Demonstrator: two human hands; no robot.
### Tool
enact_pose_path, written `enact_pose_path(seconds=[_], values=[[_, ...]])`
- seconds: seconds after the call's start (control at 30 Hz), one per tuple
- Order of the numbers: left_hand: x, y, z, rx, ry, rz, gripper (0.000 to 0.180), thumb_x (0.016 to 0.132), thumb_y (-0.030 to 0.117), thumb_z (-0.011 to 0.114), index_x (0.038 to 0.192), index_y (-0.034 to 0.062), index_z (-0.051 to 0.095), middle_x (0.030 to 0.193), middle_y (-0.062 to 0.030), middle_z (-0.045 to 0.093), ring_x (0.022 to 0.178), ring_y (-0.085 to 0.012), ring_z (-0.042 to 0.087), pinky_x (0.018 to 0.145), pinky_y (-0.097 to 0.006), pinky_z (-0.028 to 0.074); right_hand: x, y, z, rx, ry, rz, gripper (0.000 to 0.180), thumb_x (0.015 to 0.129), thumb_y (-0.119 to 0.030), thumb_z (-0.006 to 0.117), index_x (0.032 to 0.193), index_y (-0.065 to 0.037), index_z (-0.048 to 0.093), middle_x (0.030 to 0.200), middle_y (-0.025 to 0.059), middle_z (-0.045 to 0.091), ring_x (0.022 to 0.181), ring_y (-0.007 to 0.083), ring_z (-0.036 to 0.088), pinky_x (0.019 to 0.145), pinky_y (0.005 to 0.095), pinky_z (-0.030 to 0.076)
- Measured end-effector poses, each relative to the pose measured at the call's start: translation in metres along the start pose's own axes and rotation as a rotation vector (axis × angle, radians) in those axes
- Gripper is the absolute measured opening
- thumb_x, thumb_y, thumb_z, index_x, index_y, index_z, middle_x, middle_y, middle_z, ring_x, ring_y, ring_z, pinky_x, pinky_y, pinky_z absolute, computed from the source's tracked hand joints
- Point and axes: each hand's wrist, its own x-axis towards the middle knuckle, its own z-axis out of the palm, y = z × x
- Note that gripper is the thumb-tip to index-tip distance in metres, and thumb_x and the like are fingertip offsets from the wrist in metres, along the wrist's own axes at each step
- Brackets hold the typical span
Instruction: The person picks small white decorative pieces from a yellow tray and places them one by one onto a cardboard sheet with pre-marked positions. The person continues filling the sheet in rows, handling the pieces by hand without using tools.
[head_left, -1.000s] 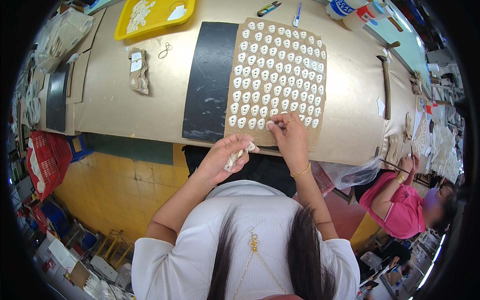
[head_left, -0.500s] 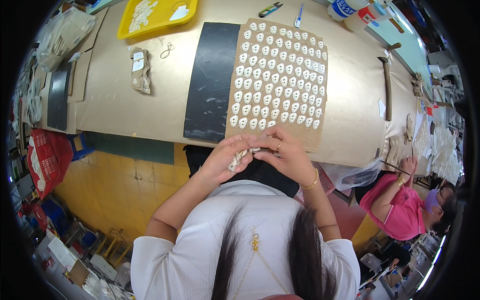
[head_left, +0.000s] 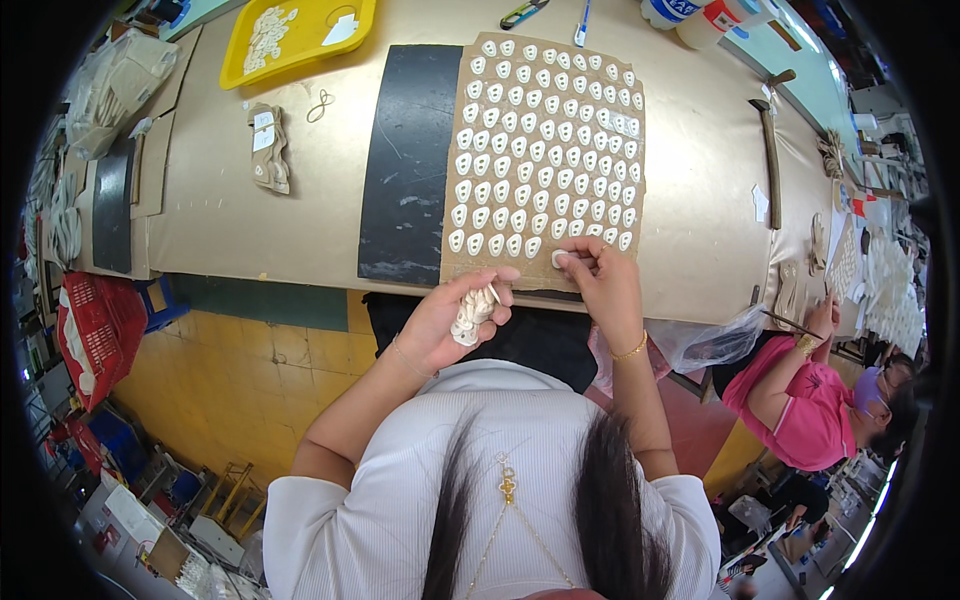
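A brown card (head_left: 545, 150) lies on the table, covered with rows of small white oval pieces. My left hand (head_left: 455, 320) is closed around a bunch of white pieces (head_left: 472, 313) just below the card's near edge. My right hand (head_left: 603, 285) pinches a single white piece (head_left: 560, 258) at the card's bottom row, near its right end. A black mat (head_left: 410, 165) lies against the card's left side.
A yellow tray (head_left: 300, 35) with white pieces stands at the far left. A small packet (head_left: 268, 148) lies left of the mat. A red basket (head_left: 95, 325) sits on the floor at left. Another person in pink (head_left: 800, 400) works at the right, beside a plastic bag (head_left: 715, 340).
My right hand went from the card's bottom row back to my left hand, took a piece, and has returned to the card's bottom row.
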Motion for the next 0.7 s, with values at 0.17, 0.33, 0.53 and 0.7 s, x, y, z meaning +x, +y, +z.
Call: enact_pose_path(seconds=[0.17, 0.33, 0.53, 0.7], values=[[0.001, 0.002, -0.008, -0.051, -0.043, -0.01, 0.032, 0.095, 0.013, 0.048, 0.119, -0.0068, 0.052, 0.093, -0.0139, 0.061, 0.082, -0.0222, 0.064, 0.055, -0.025, 0.056, 0.005, 0.005, 0.01, -0.11, 0.075, -0.177, 0.017, 0.081, -0.007, 0.071, 0.096, 0.001, 0.067, 0.077, 0.0054, 0.061, 0.062, 0.0114, 0.058, 0.058, 0.0251, 0.048], [-0.003, 0.001, 0.004, -0.034, 0.043, 0.019, 0.039, 0.093, 0.009, 0.047, 0.128, -0.0084, 0.046, 0.121, -0.0233, 0.056, 0.113, -0.0317, 0.058, 0.087, -0.036, 0.055, 0.006, 0.003, 0.016, -0.354, 0.238, -0.336, 0.018, 0.077, -0.006, 0.073, 0.093, -0.002, 0.065, 0.081, 0.0063, 0.052, 0.065, 0.015, 0.054, 0.058, 0.0299, 0.045], [-0.002, 0.002, 0.004, -0.014, -0.023, 0.01, 0.042, 0.093, 0.009, 0.048, 0.132, -0.0079, 0.042, 0.125, -0.0223, 0.054, 0.118, -0.0313, 0.055, 0.097, -0.039, 0.05, -0.009, -0.018, 0.007, -0.094, -0.02, -0.325, 0.022, 0.075, -0.007, 0.074, 0.097, -0.006, 0.067, 0.082, 0.0052, 0.051, 0.07, 0.0163, 0.054, 0.061, 0.0317, 0.046], [0.001, -0.001, 0.0, -0.013, -0.038, -0.008, 0.041, 0.093, 0.01, 0.047, 0.13, -0.0074, 0.043, 0.118, -0.018, 0.056, 0.108, -0.0254, 0.06, 0.097, -0.041, 0.05, -0.018, -0.037, 0.013, -0.105, -0.185, -0.5, 0.028, 0.073, -0.008, 0.075, 0.1, -0.011, 0.071, 0.086, 0.0055, 0.054, 0.077, 0.0181, 0.058, 0.066, 0.0322, 0.048]])
